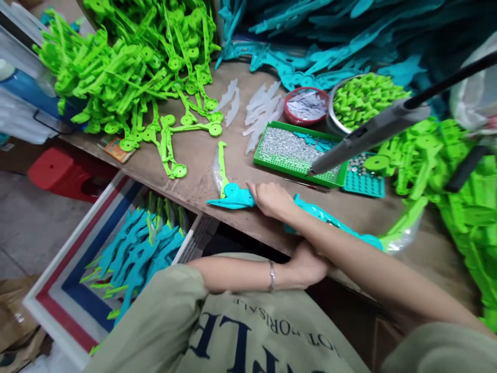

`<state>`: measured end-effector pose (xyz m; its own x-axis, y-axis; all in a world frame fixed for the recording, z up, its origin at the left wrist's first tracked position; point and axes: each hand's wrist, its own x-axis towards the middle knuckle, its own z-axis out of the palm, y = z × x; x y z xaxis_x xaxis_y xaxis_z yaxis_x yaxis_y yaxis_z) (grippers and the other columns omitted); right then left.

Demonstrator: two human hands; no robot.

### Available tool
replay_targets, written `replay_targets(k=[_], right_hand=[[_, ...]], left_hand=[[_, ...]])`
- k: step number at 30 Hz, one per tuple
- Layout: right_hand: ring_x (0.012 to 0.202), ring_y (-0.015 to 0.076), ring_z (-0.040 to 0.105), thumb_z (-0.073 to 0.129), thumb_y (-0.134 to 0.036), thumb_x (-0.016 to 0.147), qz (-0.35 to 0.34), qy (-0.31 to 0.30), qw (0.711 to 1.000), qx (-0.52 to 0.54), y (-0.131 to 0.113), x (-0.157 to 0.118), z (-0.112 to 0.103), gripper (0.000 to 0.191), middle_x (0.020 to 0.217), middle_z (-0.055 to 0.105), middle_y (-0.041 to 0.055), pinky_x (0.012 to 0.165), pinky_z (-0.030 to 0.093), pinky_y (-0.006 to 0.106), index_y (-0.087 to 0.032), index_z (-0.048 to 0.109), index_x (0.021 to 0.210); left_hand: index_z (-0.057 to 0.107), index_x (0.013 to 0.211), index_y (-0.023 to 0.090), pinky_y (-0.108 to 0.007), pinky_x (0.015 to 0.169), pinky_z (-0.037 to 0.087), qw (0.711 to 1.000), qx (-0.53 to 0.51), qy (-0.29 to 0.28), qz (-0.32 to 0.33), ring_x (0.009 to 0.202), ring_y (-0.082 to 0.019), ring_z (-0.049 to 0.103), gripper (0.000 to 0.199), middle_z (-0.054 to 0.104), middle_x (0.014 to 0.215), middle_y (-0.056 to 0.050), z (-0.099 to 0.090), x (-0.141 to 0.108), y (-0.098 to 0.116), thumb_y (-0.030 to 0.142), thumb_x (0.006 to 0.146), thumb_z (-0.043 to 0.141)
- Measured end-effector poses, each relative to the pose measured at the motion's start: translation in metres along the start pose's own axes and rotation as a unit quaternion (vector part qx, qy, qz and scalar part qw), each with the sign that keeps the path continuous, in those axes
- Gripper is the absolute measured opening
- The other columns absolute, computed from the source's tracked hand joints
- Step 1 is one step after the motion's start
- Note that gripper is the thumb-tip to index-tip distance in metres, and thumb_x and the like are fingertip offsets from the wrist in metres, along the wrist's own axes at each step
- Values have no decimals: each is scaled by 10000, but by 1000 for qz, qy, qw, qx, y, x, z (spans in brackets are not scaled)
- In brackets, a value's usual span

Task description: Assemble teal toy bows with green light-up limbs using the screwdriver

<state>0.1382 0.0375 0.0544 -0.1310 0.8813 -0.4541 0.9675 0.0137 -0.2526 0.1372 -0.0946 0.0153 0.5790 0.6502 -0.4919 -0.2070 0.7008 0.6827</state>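
A long teal plastic toy [324,213] lies along the table's front edge, with a bright green arm and a clear blade-like piece at each end. My right hand [274,201] is closed around its middle, left of centre, fingers wrapped over the teal body. Below my right forearm, my left hand [308,267] is at the table edge near the toy's underside. The forearm covers part of it and its fingers are hidden, so I cannot make out what it holds. The left green arm [221,166] points away from me; the right one [406,223] slants up to the right.
A grey electric screwdriver [357,135] hangs over a green tray [301,175] of small metal screws. Behind are a red basket [289,115] of pale pieces and a bowl of green parts [365,98]. Green parts [128,77] are heaped left. A drawer [58,305] holds several teal-and-green toys.
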Motion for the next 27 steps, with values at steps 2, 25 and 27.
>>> replay_targets(k=[2,25,27], right_hand=[[1071,413,728,105,-568,1048,22,-7,1000,-8,7,-4,0,820,1073,735,337,858,521,463,-52,739,1108],[647,233,659,353,-354,1053,9,22,996,-90,33,-62,3,421,861,767,145,568,260,321,-167,705,918],[628,215,645,334,-385,1063,4,35,997,-75,25,-63,1,457,835,766,122,567,233,313,-182,708,897]], left_hand=[[704,955,187,-488,1079,512,999,-6,-46,-15,1122,-338,697,466,758,1068,-132,-28,-16,8,316,561,917],[659,919,137,-253,707,513,995,94,26,20,724,-115,629,388,697,840,-6,-156,-45,140,346,674,874],[638,939,144,-249,700,510,996,81,27,31,731,-116,626,388,685,843,-1,-151,-48,137,332,684,862]])
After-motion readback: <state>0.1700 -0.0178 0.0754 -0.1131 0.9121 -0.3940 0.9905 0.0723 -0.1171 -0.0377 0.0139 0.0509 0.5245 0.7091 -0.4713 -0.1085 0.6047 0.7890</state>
